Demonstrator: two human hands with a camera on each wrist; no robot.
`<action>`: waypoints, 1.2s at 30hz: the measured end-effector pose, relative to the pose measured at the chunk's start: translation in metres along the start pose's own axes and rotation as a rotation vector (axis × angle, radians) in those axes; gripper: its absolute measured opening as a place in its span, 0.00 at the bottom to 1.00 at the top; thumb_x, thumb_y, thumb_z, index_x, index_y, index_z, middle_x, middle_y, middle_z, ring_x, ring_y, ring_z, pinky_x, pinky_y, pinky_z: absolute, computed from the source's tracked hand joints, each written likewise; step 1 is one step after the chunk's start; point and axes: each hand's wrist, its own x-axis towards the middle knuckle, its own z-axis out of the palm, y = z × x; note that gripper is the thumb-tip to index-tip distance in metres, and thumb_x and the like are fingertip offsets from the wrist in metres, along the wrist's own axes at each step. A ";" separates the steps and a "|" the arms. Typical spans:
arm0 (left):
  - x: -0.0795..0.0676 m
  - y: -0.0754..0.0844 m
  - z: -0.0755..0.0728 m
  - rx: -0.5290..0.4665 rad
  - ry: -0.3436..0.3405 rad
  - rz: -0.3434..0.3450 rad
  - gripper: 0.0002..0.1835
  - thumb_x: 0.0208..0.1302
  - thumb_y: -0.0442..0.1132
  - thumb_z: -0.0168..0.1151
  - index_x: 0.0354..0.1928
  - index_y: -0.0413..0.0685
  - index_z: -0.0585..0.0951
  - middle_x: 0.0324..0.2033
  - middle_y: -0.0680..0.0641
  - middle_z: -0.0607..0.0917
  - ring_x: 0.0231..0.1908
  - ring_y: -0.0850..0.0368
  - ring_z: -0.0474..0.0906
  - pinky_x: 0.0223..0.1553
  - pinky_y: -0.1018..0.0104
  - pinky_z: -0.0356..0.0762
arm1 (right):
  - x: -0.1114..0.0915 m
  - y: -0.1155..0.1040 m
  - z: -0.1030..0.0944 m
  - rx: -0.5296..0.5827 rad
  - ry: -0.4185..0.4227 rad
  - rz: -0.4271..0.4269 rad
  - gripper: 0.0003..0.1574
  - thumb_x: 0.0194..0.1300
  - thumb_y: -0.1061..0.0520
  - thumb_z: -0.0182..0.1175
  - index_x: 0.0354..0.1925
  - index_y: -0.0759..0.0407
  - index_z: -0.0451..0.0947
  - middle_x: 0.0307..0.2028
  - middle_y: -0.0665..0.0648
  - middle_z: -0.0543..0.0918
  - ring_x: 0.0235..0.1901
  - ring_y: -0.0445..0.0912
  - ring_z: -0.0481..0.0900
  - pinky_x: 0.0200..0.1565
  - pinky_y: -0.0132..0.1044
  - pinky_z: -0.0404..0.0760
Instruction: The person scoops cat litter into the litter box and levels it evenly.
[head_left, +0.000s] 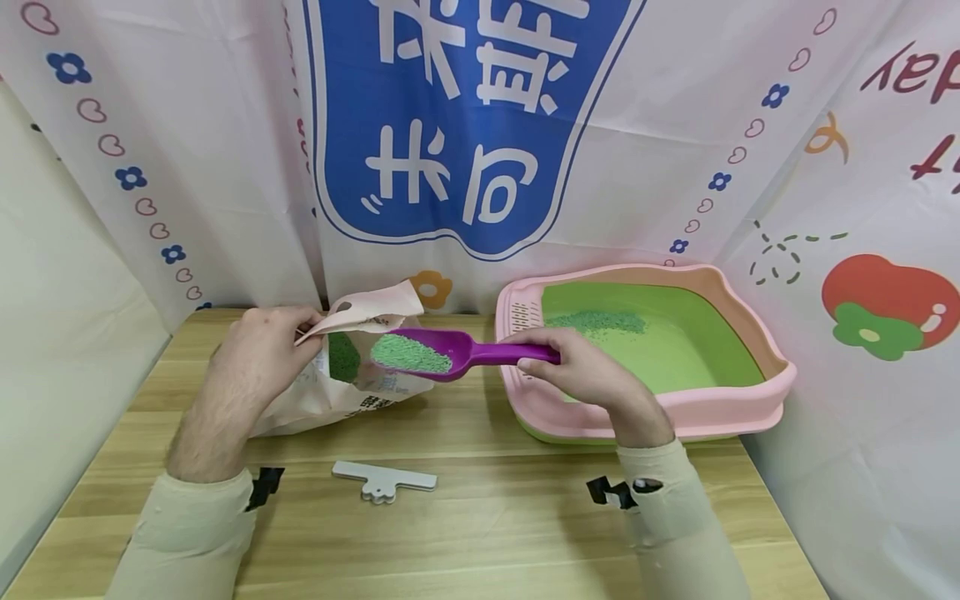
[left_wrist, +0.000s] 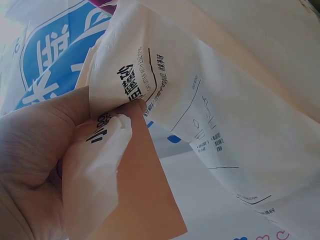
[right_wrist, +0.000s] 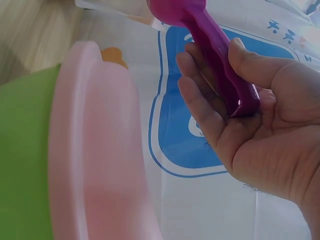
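Observation:
A purple scoop [head_left: 457,353], loaded with pale green litter pellets [head_left: 411,354], is held by its handle in my right hand [head_left: 583,367]. In the right wrist view, the thumb and fingers lie round the handle [right_wrist: 220,70]. The scoop's front end is at the mouth of a white litter bag [head_left: 318,404], where darker green pellets [head_left: 343,358] show inside. My left hand [head_left: 258,354] pinches the bag's top edge and holds it up. In the left wrist view, the folded bag rim [left_wrist: 100,165] sits between thumb and fingers.
To the right stands a pink-rimmed litter box [head_left: 675,414] with a green inside and a patch of green pellets [head_left: 600,322]. A white sealing clip [head_left: 384,479] lies on the wooden table [head_left: 495,533] in front. Printed cloth [head_left: 637,167] hangs behind.

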 end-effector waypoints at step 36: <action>0.000 0.001 0.001 -0.011 0.000 -0.001 0.05 0.68 0.39 0.68 0.44 0.54 0.89 0.35 0.44 0.92 0.25 0.51 0.78 0.21 0.63 0.67 | -0.029 0.032 -0.051 0.005 0.180 0.144 0.21 0.77 0.52 0.63 0.65 0.47 0.81 0.35 0.56 0.80 0.27 0.43 0.69 0.29 0.32 0.71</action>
